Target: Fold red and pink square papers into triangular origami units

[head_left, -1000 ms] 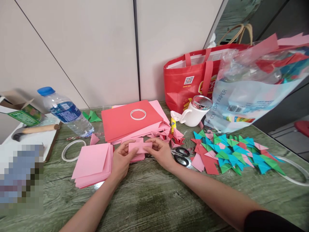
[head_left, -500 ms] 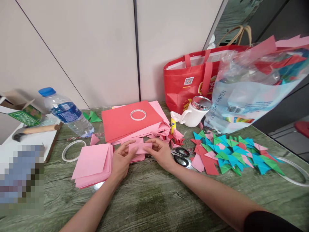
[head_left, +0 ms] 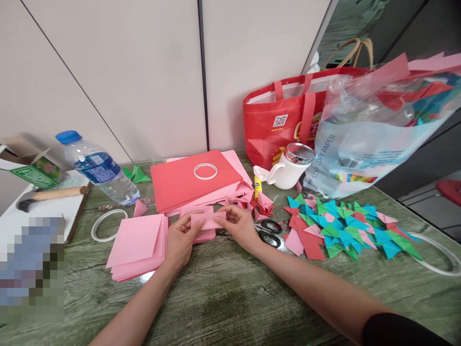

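Observation:
Between both hands is a small folded piece of pink paper (head_left: 208, 221), held level just above the table. My left hand (head_left: 183, 236) pinches its left end, thumb on the near face. At the right end, my right hand (head_left: 238, 226) grips it between thumb and fingers. A stack of pink paper squares (head_left: 139, 245) lies beside my left hand, and more pink paper (head_left: 205, 235) shows beneath the held piece. Black-handled scissors (head_left: 270, 233) rest by my right wrist, their blades partly hidden.
Behind the hands lie red sheets (head_left: 180, 178) with a tape ring (head_left: 205, 171) on top. A water bottle (head_left: 99, 168) leans at left, near a hammer (head_left: 54, 193). To the right are a white mug (head_left: 288, 170), folded coloured pieces (head_left: 345, 228), a red bag (head_left: 266, 134) and a plastic bag (head_left: 360, 149).
Both hands keep their grip on the folded pink paper, almost unmoved. The whole view has shifted very slightly.

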`<state>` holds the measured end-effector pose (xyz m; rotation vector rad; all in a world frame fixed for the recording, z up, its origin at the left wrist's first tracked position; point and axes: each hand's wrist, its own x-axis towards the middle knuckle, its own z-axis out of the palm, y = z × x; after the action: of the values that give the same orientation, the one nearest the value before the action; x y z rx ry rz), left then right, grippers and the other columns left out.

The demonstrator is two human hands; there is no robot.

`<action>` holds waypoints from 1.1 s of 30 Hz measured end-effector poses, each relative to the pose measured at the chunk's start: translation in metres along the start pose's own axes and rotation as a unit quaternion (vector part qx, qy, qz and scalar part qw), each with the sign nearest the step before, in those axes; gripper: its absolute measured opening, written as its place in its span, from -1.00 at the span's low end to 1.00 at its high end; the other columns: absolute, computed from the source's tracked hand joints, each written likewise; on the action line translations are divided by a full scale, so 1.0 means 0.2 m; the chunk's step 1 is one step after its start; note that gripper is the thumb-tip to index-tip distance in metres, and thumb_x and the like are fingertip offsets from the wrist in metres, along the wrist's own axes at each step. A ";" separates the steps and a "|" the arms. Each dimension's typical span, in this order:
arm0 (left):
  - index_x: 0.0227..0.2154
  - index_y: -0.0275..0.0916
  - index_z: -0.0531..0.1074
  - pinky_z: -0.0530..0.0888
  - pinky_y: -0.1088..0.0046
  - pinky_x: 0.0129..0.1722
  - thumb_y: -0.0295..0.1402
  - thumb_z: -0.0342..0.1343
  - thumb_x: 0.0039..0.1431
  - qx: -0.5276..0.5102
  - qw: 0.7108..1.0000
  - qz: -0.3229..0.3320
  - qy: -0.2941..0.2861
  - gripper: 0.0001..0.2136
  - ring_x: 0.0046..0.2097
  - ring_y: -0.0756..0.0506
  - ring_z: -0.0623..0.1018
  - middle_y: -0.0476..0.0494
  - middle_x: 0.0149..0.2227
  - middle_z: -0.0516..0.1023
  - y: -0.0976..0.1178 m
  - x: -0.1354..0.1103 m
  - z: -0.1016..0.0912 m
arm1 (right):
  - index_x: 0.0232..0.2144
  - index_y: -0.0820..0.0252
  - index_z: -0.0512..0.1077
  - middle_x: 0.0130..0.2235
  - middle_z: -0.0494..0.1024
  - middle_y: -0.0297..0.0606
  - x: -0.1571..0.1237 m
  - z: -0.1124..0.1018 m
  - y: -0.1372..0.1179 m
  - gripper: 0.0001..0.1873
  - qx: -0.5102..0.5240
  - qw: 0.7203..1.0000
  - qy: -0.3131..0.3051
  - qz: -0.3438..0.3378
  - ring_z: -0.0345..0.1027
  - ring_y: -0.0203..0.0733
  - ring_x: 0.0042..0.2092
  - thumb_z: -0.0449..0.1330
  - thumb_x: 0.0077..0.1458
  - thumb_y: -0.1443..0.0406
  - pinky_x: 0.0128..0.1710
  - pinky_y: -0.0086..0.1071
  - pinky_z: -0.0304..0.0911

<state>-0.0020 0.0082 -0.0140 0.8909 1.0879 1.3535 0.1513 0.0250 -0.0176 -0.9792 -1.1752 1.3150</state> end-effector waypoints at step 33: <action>-0.21 -0.23 0.43 0.30 0.63 -0.54 -0.36 0.25 -0.10 0.089 0.994 0.030 -0.046 -0.68 -0.54 0.08 0.38 0.08 -0.55 0.42 0.03 -0.02 0.00 | -0.44 0.17 0.45 -0.39 0.53 -0.25 0.01 -0.01 0.01 -0.82 -0.076 0.997 -0.004 -0.035 0.38 -0.16 -0.36 0.27 -0.12 0.20 -0.33 -0.29 0.31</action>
<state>-0.0031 0.0041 -0.0079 1.1144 1.1305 1.2647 0.1535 0.0267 -0.0192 -1.0323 -1.3187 1.1887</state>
